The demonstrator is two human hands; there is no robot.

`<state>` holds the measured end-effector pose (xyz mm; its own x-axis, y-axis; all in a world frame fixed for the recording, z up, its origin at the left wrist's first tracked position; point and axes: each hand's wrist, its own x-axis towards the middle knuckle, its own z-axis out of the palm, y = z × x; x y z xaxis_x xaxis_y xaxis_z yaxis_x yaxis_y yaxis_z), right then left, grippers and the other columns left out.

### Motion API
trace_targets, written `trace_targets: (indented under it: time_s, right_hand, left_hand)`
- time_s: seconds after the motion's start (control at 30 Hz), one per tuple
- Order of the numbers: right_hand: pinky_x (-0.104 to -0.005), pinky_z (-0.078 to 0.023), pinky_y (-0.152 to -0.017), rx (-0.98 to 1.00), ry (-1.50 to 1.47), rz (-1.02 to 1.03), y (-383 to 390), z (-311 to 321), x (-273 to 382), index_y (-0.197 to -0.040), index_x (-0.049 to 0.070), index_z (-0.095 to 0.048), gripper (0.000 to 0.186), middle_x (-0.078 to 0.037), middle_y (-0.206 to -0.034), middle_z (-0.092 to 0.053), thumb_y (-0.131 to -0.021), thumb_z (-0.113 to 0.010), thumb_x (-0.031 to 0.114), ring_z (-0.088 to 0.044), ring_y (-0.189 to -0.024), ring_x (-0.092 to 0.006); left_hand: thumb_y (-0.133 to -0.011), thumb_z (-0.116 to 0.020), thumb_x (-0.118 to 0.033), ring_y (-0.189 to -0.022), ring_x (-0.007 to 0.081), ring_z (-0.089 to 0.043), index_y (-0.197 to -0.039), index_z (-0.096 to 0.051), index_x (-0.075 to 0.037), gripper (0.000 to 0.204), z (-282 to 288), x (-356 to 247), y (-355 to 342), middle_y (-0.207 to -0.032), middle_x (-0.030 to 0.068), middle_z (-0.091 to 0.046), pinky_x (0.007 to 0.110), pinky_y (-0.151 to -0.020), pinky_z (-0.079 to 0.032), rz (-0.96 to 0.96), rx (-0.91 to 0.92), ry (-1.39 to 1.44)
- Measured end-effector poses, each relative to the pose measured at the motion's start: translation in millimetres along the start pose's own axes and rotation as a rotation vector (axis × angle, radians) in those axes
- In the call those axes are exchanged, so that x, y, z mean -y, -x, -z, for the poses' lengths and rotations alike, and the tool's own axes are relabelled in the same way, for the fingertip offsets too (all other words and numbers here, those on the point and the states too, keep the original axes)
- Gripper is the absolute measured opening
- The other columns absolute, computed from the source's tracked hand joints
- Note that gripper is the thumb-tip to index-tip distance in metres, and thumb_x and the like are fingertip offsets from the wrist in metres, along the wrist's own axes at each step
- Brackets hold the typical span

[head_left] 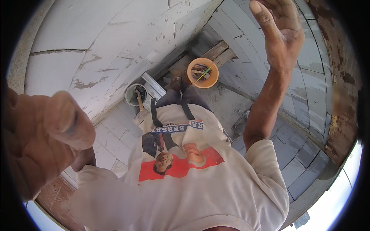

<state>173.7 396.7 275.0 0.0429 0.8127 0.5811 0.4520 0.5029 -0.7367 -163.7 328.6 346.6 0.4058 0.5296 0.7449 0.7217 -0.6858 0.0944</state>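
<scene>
Left grip (46,144) unclenched; right grip (284,36) unclenched before block wall (241,32).

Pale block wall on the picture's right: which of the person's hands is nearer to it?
Right. The right hand is raised in front of the block wall, contact unclear; the left hand is on the picture's opposite side, close to the camera.

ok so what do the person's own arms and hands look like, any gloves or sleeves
Neither the left hand nor the right hand wears a glove. The left sleeve and right sleeve are short, loose and off-white, and the right forearm is uncovered, with no watch or band on the right wrist. The left hand is blurred, so finer marks on it are unclear.
</scene>
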Motion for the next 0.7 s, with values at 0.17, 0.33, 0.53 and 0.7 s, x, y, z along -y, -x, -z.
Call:
trace_targets:
  time_s: [0.17, 0.33, 0.53, 0.7]
  right_hand:
    - [-0.0387, -0.056, -0.095, 0.372, 0.22, -0.874, 185.4, -15.3, -148.6, -0.138, 0.0, -0.065, 0.045, -0.019, -0.11, -0.077, -0.097, -0.071, 0.017, -0.075, -0.102, -0.0284]
    - [-0.0358, -0.057, -0.082, 0.648, 0.13, -1.334, 421.8, -27.2, -228.8, -0.131, -0.006, -0.066, 0.041, -0.017, -0.094, -0.076, -0.093, -0.067, 0.008, -0.076, -0.087, -0.021]
    - [-0.0346, -0.058, -0.076, 0.65, 0.237, -1.443, 569.0, -57.8, -282.2, -0.109, -0.001, -0.078, 0.025, -0.014, -0.086, -0.076, -0.09, -0.068, 0.01, -0.076, -0.08, -0.02]
    - [-0.0382, -0.058, -0.078, 0.461, 0.197, -1.407, 590.1, -88.7, -346.7, -0.104, 0.002, -0.078, 0.022, -0.017, -0.091, -0.076, -0.091, -0.066, 0.015, -0.074, -0.082, -0.0284]
  left_hand:
    - [-0.09, -0.075, -0.011, -0.135, 0.0373, -0.054, -0.138, -0.059, -0.001, 0.051, -160.3, -38.7, 199.7, -0.14, 0.0207, -0.058, 0.044, -0.114, -0.043, 0.865, 0.622, 0.581]
    - [-0.086, -0.082, -0.022, -0.133, 0.0427, -0.056, -0.14, -0.056, 0.008, 0.067, -202.3, -66.9, 364.2, -0.137, 0.031, -0.059, 0.047, -0.113, -0.045, 1.104, 1.375, 0.598]
    - [-0.09, -0.079, -0.033, -0.142, 0.0471, -0.046, -0.158, -0.034, 0.005, 0.09, -232.0, -98.9, 421.8, -0.155, 0.0355, -0.04, 0.05, -0.117, -0.041, 1.114, 1.702, 0.513]
    - [-0.093, -0.076, -0.038, -0.145, 0.048, -0.042, -0.164, -0.021, -0.001, 0.097, -307.5, -118.3, 458.4, -0.157, 0.0339, -0.036, 0.055, -0.118, -0.039, 0.991, 1.892, 0.324]
